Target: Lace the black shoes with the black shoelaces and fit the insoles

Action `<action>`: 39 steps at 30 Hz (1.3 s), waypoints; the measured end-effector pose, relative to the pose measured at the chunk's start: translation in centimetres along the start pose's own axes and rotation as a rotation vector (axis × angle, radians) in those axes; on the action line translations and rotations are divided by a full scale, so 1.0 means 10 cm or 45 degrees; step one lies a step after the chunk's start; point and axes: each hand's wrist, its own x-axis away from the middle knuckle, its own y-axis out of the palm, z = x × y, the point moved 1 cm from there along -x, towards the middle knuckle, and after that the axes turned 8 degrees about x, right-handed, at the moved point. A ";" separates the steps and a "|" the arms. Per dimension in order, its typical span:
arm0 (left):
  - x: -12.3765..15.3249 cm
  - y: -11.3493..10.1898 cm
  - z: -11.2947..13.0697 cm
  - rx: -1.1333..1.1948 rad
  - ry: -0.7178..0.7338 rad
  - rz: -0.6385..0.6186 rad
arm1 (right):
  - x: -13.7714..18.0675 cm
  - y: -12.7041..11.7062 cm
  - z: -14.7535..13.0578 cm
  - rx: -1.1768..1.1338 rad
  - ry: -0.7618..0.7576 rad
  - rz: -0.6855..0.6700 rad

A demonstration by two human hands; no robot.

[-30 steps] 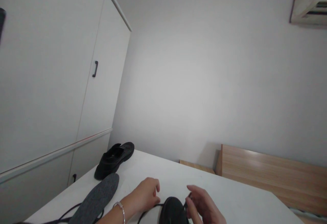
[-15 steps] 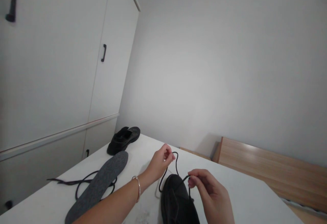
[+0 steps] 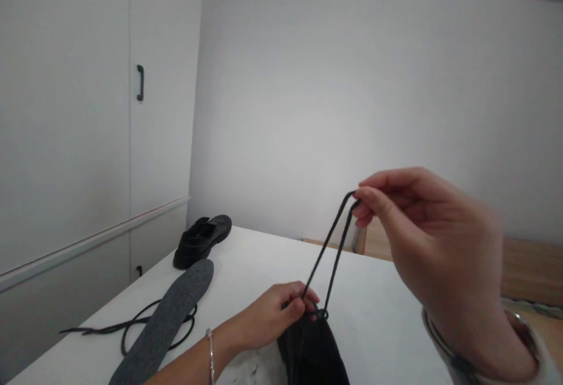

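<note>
A black shoe (image 3: pixel 314 353) lies on the white table (image 3: pixel 378 309) right in front of me. My right hand (image 3: pixel 433 256) is raised above it and pinches a loop of the black shoelace (image 3: pixel 331 256), which runs taut down to the shoe. At the shoe's top my left hand (image 3: pixel 272 317) is closed, its fingers pinched where the lace meets the shoe. A bracelet sits on each wrist.
A grey insole (image 3: pixel 169 312) lies at the left over a loose black lace (image 3: pixel 127 329). A second black shoe (image 3: pixel 201 241) sits at the table's far left corner by the white wardrobe (image 3: pixel 88 115). A wooden bed frame (image 3: pixel 528 268) stands at the right.
My right hand has risen up and to the right, pulling the lace loop taut. My left hand dropped from the lace's top to the shoe. The camera swung left.
</note>
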 end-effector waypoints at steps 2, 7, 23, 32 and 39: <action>0.00 0.08 -0.10 -0.028 -0.040 0.037 | -0.15 0.06 -0.10 -0.094 -0.041 0.022; -0.14 0.16 -0.21 -0.211 -0.109 0.152 | -0.41 0.25 -0.32 -0.214 -0.154 -0.006; -0.24 0.06 0.63 -0.513 0.573 0.671 | -0.59 0.15 0.04 -0.184 -0.035 0.185; -0.64 0.25 1.76 -0.863 0.822 0.642 | -0.39 0.03 -0.09 -0.232 -0.074 0.137; -0.56 -0.21 1.57 0.132 0.661 0.565 | -0.21 -0.16 0.74 -0.978 0.589 0.160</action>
